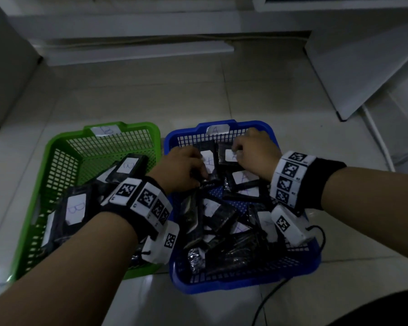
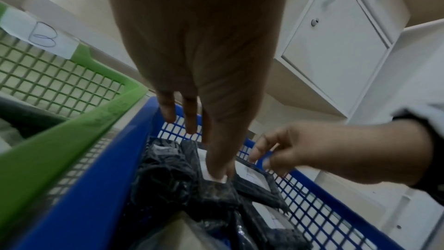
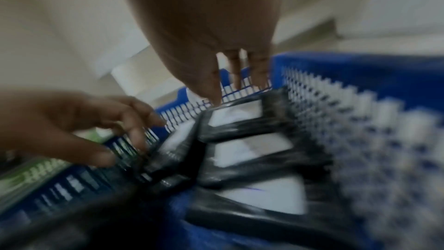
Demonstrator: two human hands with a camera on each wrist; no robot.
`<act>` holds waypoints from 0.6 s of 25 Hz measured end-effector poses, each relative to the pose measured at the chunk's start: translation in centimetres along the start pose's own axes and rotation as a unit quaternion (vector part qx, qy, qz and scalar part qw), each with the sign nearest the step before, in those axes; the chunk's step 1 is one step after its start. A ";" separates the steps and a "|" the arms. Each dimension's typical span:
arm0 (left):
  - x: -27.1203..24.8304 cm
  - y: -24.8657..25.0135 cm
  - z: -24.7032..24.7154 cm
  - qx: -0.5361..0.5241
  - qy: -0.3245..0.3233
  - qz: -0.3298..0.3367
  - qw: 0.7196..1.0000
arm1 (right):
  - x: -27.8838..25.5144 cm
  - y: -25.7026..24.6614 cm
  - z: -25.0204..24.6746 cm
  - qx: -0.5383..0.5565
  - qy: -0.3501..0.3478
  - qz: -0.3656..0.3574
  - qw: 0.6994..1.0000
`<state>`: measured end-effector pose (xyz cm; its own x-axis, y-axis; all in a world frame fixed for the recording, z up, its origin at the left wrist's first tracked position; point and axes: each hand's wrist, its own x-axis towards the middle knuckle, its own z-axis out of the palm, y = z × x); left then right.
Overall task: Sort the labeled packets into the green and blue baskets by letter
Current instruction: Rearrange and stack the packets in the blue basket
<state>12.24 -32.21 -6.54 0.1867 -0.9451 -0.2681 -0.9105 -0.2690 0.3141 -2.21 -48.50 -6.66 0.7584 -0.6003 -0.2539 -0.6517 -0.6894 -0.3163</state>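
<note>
The green basket (image 1: 64,137), tagged B, stands on the left and holds black packets with white B labels (image 1: 76,209). Beside it the blue basket (image 1: 245,284), tagged A, is piled with several black packets. Both hands reach into the blue basket's far end. My left hand (image 1: 186,165) hovers over a packet (image 1: 207,161); in the left wrist view its thumb tip (image 2: 216,174) presses that packet's label while the other fingers hang straight. My right hand (image 1: 254,151) touches the neighbouring packet (image 1: 229,156) with loosely bent fingers. The right wrist view is blurred.
The baskets sit side by side on a pale tiled floor (image 1: 151,95). White cabinets (image 1: 363,55) stand behind and to the right. A black cable (image 1: 269,300) runs over the floor at the blue basket's near right corner.
</note>
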 end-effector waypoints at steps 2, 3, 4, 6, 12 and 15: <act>0.2 0.3 0.5 0.066 -0.097 0.007 0.993 | -0.3 1.1 0.7 -0.079 -0.053 -0.005 0.995; 0.4 0.4 0.7 0.094 -0.122 0.000 0.988 | -0.3 1.4 0.8 -0.106 -0.064 -0.021 0.992; 0.5 0.6 0.7 0.107 -0.130 -0.005 0.986 | -0.1 1.4 0.8 -0.127 -0.056 -0.038 0.990; 0.6 0.9 0.6 0.118 -0.135 -0.011 0.984 | 0.6 1.2 0.6 -0.163 -0.022 -0.060 0.985; 0.1 0.9 0.6 0.140 -0.145 -0.019 0.979 | 1.3 2.0 0.2 -0.130 -0.027 -0.111 0.985; 0.1 0.7 0.5 0.094 -0.100 -0.017 0.990 | -0.3 1.6 -0.5 -0.156 -0.033 -0.144 0.977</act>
<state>11.46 -32.35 -6.85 0.1579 -0.8755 -0.4567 -0.9614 -0.2419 0.1312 -3.44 -49.59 -6.67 0.9034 -0.3427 -0.2578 -0.3760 -0.9220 -0.0919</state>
